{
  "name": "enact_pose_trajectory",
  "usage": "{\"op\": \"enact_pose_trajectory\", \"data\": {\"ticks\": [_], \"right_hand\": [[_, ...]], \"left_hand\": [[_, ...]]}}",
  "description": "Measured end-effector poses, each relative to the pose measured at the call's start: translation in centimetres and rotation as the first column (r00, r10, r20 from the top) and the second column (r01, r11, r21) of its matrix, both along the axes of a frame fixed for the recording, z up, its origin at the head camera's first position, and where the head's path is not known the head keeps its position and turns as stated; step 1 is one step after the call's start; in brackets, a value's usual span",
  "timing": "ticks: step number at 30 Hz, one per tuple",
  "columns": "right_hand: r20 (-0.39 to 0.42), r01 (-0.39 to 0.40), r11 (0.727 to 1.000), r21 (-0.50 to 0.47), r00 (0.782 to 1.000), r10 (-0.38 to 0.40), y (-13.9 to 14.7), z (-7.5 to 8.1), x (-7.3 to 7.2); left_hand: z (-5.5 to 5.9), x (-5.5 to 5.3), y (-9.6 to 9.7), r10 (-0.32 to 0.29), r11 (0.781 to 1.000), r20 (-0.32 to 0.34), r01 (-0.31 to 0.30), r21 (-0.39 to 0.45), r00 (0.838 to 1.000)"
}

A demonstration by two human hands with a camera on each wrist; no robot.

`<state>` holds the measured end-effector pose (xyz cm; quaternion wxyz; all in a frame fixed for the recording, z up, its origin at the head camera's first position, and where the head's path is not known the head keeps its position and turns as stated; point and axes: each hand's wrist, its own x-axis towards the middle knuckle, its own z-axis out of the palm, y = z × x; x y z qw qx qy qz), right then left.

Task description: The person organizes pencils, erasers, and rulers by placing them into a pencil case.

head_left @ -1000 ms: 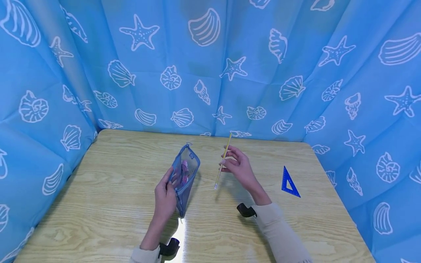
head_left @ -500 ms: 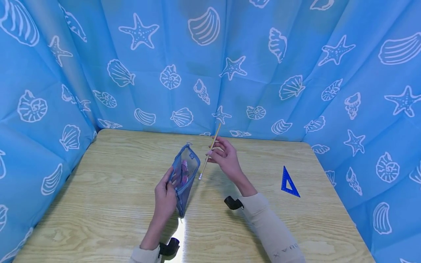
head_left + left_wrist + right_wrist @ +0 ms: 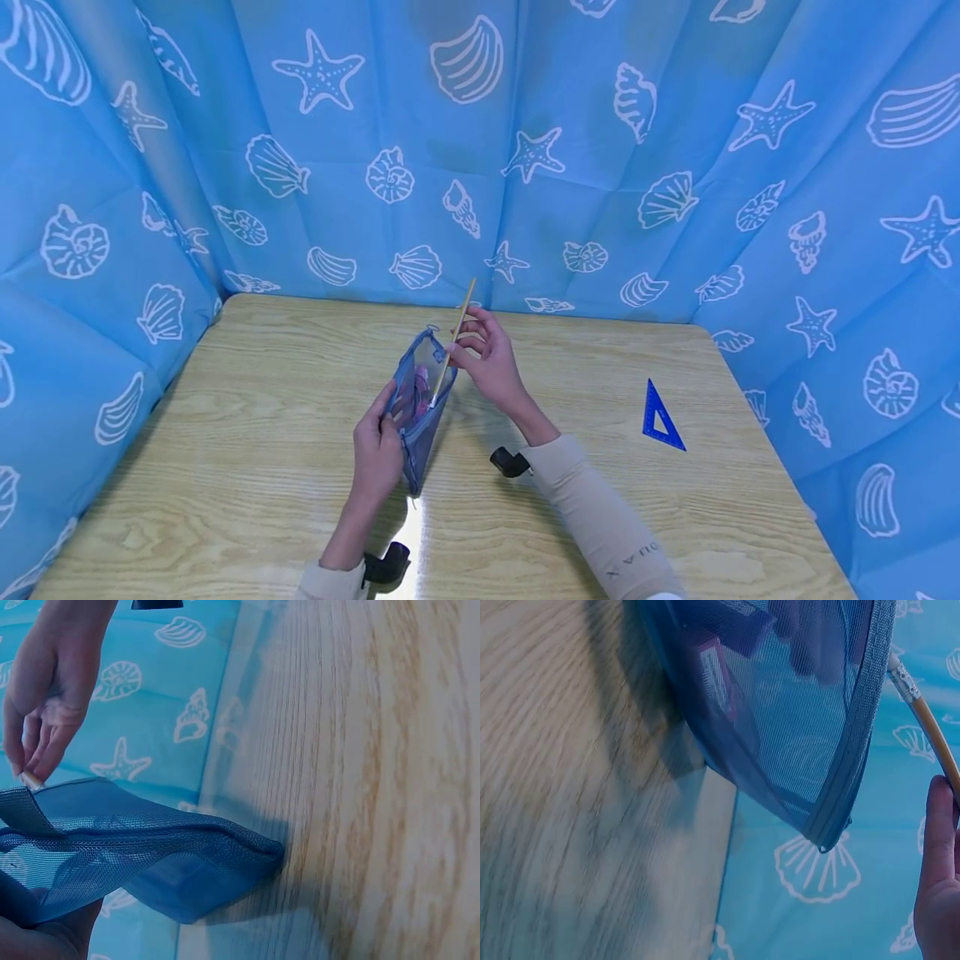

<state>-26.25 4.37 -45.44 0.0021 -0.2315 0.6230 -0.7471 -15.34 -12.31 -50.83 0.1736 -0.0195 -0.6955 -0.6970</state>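
My left hand (image 3: 377,454) grips the near side of a blue mesh zip pouch (image 3: 422,450), its mouth spread wide. Some fingers show through the mesh in the right wrist view. Pink items (image 3: 422,382) lie inside the pouch. My right hand (image 3: 491,367) pinches a yellow pencil (image 3: 441,379) between thumb and fingers, tilted with its eraser end down. In the head view that end overlaps the pouch's opening; in the right wrist view the white eraser (image 3: 894,664) is right at the zipped rim. The left wrist view shows the right hand (image 3: 56,697) above the pouch (image 3: 195,847).
A blue triangular set square (image 3: 662,421) lies on the wooden table (image 3: 262,417) to the right. Blue curtains (image 3: 450,142) with white shell prints hang close around the table's back and sides.
My right hand has carried the pencil leftward from beside the pouch to its mouth. The left hand and the pouch have stayed in place.
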Motion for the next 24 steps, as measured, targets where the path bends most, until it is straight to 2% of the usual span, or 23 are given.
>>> {"op": "enact_pose_trajectory", "data": {"ticks": [5, 9, 19, 24], "right_hand": [[-0.014, 0.012, 1.0, -0.009, 1.0, -0.012, -0.7, 0.3, 0.0], [-0.013, -0.007, 1.0, 0.02, 1.0, 0.008, -1.2, 0.2, 0.2], [-0.005, -0.072, 0.984, 0.161, 0.997, 0.074, -1.7, -0.5, 1.1], [-0.001, -0.068, 0.959, 0.275, 0.997, 0.071, -1.8, -0.7, 1.3]], "left_hand": [[0.1, 0.0, 0.0, -0.004, 1.0, 0.01, 0.004, 0.005, 1.0], [0.1, 0.0, 0.0, -0.004, 1.0, 0.019, 0.003, 0.005, 1.0], [0.1, -0.1, -0.1, -0.005, 1.0, 0.012, 0.005, 0.011, 1.0], [0.1, 0.0, -0.1, 0.0, 1.0, 0.01, 0.0, -0.005, 1.0]]}}
